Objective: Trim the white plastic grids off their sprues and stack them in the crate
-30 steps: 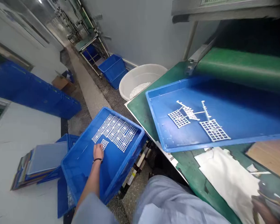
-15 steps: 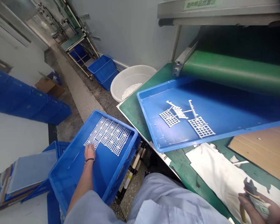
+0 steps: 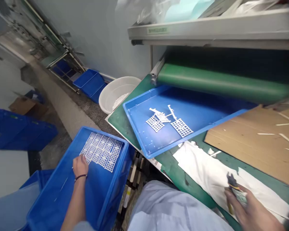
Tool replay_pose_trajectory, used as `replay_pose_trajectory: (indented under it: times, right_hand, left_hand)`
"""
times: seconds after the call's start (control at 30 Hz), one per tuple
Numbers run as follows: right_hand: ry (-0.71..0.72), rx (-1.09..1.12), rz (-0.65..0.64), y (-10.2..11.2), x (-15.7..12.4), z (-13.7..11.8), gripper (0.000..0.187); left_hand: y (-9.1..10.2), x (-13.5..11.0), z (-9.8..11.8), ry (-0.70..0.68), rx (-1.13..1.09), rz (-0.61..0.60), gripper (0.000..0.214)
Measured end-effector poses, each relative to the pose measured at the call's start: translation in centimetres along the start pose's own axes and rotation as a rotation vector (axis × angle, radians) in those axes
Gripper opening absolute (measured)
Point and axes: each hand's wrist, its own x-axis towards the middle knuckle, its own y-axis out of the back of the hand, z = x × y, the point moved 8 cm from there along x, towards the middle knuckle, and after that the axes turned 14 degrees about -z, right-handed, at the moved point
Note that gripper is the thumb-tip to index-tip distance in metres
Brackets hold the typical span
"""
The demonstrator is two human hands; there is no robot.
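The hands are well apart: the left hand (image 3: 80,166) touches plastic mesh sheets (image 3: 102,150) in a blue crate (image 3: 113,183), the right hand (image 3: 250,208) grips pliers (image 3: 232,183) (yellow-handled) over a white sheet (image 3: 202,163).

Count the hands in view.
2: the left hand in the blue crate on the white plastic grids; the right hand at lower right, gripping a small tool over the white sheet.

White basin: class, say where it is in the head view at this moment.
In the head view, the white basin stands on the floor by the wall, upper centre, just left of the green workbench and right of the stacked blue crates.
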Motion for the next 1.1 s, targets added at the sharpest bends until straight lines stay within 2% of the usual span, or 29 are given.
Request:
replay_pose_trajectory:
  times: [0.07,0.1,0.13,0.17,0.23,0.27,0.33,0.43,0.5,0.57,0.63,0.73,0.83,0.93,1.0,1.03,1.1]
  right_hand:
    - [-0.01,0.045,-0.057,1.0,-0.3,-2.0,0.05]
    - [-0.006,0.06,-0.054,1.7,-0.3,-3.0,0.052]
    - [0.005,0.071,-0.038,2.3,-0.3,-4.1,0.053]
    - [0.023,0.079,-0.018,2.9,-0.3,-5.0,0.053]
    - [0.054,0.097,0.017,3.6,-0.4,-6.2,0.054]
    - [0.069,0.111,0.026,3.7,-0.5,-6.5,0.054]
    - [0.078,0.145,0.031,3.7,-1.0,-6.4,0.053]
    - [0.027,0.2,0.04,3.4,-2.3,-4.3,0.053]
    - [-0.034,0.237,0.044,2.9,-3.2,-2.3,0.052]
    - [-0.092,0.277,0.039,2.2,-4.1,-0.2,0.051]
    - [-0.134,0.317,0.04,1.7,-4.9,1.4,0.05]
    - [-0.147,0.356,0.075,1.7,-5.4,2.5,0.047]
    - [-0.117,0.353,0.106,2.7,-5.3,2.1,0.046]
    - [-0.057,0.33,0.093,4.1,-4.8,0.5,0.045]
    - [0.016,0.309,0.061,4.8,-4.4,-1.0,0.041]
    - [0.057,0.296,0.035,5.1,-4.2,-1.8,0.039]
    - [0.118,0.262,-0.032,5.1,-3.8,-3.2,0.035]
  left_hand:
    - [3.3,-0.4,8.0,-0.22,-0.147,0.159,0.03]
    - [4.6,-0.9,12.8,-0.356,-0.235,0.184,0.03]
    - [5.3,-1.5,18.0,-0.504,-0.301,0.134,0.029]
    - [5.3,-2.3,23.4,-0.65,-0.34,0.023,0.027]
    - [3.1,-4.4,33.2,-0.886,-0.295,-0.313,0.028]
    - [1.3,-5.5,36.9,-0.945,-0.206,-0.47,0.031]
    - [-2.2,-6.2,41.3,-0.893,0.003,-0.6,0.047]
    - [-6.0,-5.8,43.8,-0.805,0.134,-0.611,0.073]
    - [-7.2,-5.6,44.2,-0.802,0.096,-0.617,0.069]
    - [-7.1,-5.4,44.1,-0.795,0.04,-0.604,0.057]
    - [-5.8,-5.3,43.8,-0.783,0.001,-0.535,0.049]
    - [-2.3,-5.5,43.5,-0.793,-0.044,-0.359,0.044]
    - [2.0,-6.4,43.4,-0.829,-0.114,-0.177,0.043]
    - [6.5,-8.7,43.8,-0.89,-0.225,-0.038,0.039]
    - [8.6,-11.4,44.7,-0.967,-0.317,-0.032,0.037]
    - [8.9,-13.2,45.4,-1.024,-0.361,-0.071,0.037]
    - [8.0,-17.5,46.8,-1.16,-0.434,-0.221,0.039]
